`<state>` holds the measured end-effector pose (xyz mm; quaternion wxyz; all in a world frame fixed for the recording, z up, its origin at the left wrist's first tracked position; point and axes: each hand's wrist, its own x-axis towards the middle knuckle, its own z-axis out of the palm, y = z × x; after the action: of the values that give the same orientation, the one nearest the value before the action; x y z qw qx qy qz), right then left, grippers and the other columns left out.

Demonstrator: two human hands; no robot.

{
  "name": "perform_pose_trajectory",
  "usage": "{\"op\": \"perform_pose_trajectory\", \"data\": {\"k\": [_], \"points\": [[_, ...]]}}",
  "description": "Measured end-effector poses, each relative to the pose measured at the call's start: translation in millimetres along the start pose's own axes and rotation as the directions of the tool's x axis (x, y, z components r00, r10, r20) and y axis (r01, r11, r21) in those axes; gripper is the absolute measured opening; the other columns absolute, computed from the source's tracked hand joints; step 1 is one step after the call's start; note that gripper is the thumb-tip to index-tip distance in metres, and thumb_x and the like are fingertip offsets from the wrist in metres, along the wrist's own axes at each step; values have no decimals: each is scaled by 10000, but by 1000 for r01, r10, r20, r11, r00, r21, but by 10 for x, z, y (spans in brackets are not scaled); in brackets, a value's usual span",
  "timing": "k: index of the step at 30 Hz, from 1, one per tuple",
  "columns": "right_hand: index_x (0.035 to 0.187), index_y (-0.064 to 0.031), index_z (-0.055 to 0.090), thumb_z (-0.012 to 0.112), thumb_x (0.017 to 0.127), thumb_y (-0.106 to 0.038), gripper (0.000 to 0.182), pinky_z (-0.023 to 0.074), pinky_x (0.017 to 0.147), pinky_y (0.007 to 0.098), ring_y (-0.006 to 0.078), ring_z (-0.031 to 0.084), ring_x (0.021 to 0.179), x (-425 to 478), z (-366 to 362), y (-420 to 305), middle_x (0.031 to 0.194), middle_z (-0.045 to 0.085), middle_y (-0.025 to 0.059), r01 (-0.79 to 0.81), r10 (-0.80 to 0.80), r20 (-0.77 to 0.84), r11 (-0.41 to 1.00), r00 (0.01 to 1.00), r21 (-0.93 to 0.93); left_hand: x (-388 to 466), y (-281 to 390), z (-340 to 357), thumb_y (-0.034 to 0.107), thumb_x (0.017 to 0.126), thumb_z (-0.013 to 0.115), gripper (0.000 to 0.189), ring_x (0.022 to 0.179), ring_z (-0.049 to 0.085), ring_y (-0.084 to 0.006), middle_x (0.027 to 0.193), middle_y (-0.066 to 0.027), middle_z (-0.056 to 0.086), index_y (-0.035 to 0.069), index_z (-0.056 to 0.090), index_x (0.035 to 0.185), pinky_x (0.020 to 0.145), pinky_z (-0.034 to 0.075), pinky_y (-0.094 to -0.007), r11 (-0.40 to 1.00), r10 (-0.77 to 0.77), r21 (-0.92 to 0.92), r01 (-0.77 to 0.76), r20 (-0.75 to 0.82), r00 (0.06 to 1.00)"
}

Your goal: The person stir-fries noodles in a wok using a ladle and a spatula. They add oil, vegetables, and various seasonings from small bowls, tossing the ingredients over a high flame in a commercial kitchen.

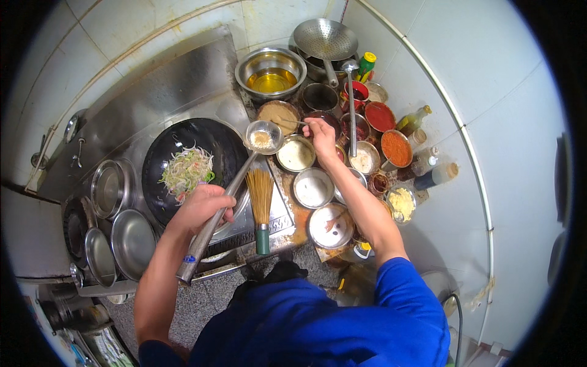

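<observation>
My left hand (208, 206) grips the handle of a steel ladle (242, 173), whose bowl holds pale granular seasoning (262, 139). Between the fingers of my right hand (321, 134) is the thin handle of a small metal spoon (292, 121). The spoon's tip reaches over a container of light brown powder (272, 110); I cannot tell how deep it sits. Left of the ladle, a black wok (229, 142) on the stove holds shredded vegetables (189, 169), pale and green with reddish pieces. My left hand overlaps the wok's near rim.
A bamboo wok brush (259, 197) lies beside the wok. Several seasoning bowls (313, 187) crowd the right side. A basin of yellow oil (272, 81) and a perforated strainer (326, 39) stand behind. Another ladle (352, 110) rests across the bowls. Bottles (435, 176) line the wall; steel pans (133, 243) sit left.
</observation>
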<state>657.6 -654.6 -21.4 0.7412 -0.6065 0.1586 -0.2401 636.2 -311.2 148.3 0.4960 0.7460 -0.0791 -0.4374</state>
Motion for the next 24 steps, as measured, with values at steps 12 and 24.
{"op": "perform_pose_trajectory", "data": {"k": [12,24], "points": [[1011,-36,632,507,934,-181,206,479,810,469,387,602,901,112,-87,256,910,622,207,408,-375,232,505,897,-761,19,65,94,145,842,632,157,617,652,-164,659,-73,639,5,621,773,540,465,-242,998,-50,-45,50,-14,999],[1058,13,639,493,955,-175,260,500,695,315,191,634,711,12,-102,161,755,670,91,110,-118,10,893,993,-436,-110,-88,166,132,821,644,157,558,615,-142,644,-86,645,-9,633,754,500,453,-247,997,-47,-59,44,-55,997]]}}
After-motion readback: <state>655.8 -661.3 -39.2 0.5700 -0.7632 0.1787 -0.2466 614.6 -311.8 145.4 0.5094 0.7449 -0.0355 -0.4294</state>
